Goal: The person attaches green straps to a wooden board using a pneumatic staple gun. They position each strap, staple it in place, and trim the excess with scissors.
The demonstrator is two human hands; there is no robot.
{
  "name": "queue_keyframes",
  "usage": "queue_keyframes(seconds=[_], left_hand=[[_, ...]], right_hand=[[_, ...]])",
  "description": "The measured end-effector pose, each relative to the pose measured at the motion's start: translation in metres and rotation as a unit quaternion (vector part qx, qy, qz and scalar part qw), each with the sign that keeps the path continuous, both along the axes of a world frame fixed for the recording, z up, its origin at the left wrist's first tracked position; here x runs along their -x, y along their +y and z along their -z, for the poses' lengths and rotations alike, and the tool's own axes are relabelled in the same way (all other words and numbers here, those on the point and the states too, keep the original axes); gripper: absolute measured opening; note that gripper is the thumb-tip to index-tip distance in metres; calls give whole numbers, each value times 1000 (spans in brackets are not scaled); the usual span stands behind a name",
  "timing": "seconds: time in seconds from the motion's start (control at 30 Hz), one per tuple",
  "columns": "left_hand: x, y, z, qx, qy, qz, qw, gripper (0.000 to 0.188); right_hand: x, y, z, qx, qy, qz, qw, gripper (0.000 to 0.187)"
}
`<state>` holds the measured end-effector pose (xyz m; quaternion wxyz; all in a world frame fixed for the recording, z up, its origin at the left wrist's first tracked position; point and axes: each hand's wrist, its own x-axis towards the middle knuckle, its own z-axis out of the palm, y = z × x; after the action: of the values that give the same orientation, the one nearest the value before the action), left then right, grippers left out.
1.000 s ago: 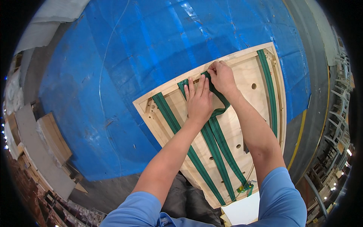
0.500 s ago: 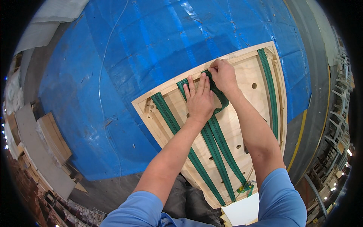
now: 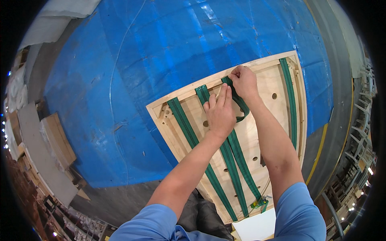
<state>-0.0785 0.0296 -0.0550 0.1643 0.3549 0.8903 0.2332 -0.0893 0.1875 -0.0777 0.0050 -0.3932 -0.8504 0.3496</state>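
Note:
A wooden frame (image 3: 163, 124) with a plywood panel (image 3: 263, 116) inside lies in front of me, crossed lengthwise by green webbing straps. My right hand (image 3: 244, 82) pinches one green webbing strap (image 3: 242, 117) near its end at the far rail, and the strap's slack bows out below that hand. Just left of it, my left hand (image 3: 220, 114) reaches toward the same strap end with fingers stretched out and close together. Left of that hand, another webbing strap (image 3: 202, 94) lies over the rail. Whether staples hold the strap ends cannot be seen.
Under the frame's far end spreads a blue sheet (image 3: 92, 128) with a thin pale cord (image 3: 113, 68) across it. A small yellow-green and metal item (image 3: 259, 203) sits at the frame's near end. Cardboard and boards (image 3: 58, 138) stand at left, racks (image 3: 358, 132) at right.
The frame appears slightly lower and farther right as the view shifts. My left hand's fingers have drawn together and come off the neighbouring strap's end. My right hand keeps its pinch.

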Motion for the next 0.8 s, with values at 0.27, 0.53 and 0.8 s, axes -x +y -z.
queue_keyframes(seconds=[0.27, 0.53, 0.8], left_hand=[[14, 1, 13, 54, 40, 11, 998, 58], [17, 0, 18, 77, 44, 30, 996, 59], [21, -3, 23, 70, 65, 57, 994, 62]], right_hand=[[3, -2, -1, -11, 12, -11, 1000, 14], [2, -1, -1, -8, 6, -10, 1000, 14], [3, 0, -2, -4, 5, -1, 1000, 14]])
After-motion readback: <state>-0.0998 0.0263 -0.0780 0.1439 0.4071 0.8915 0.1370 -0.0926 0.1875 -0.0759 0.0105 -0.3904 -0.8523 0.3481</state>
